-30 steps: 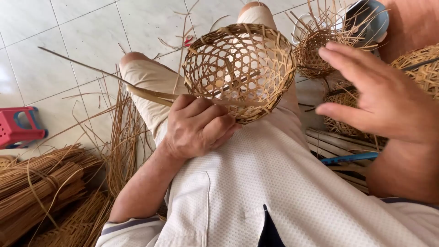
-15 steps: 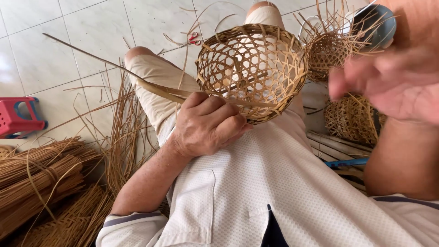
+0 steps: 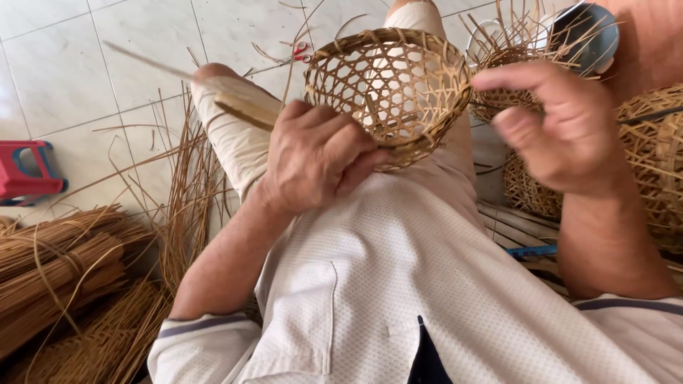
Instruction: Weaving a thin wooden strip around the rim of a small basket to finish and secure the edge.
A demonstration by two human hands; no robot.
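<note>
A small round basket of open-weave bamboo strips rests over my lap, its mouth facing me. My left hand grips its near rim, along with a long thin bamboo strip that sticks out to the upper left. My right hand hovers beside the basket's right rim, index finger stretched towards it and thumb apart, holding nothing that I can see.
Bundles of bamboo strips lie on the tiled floor at left, with loose strips by my knee. A red plastic stool stands at far left. Unfinished woven baskets sit at right, small scissors beyond.
The basket has tilted so its mouth faces me more. My right hand came down from the upper right to the basket's right rim. My left hand keeps its grip.
</note>
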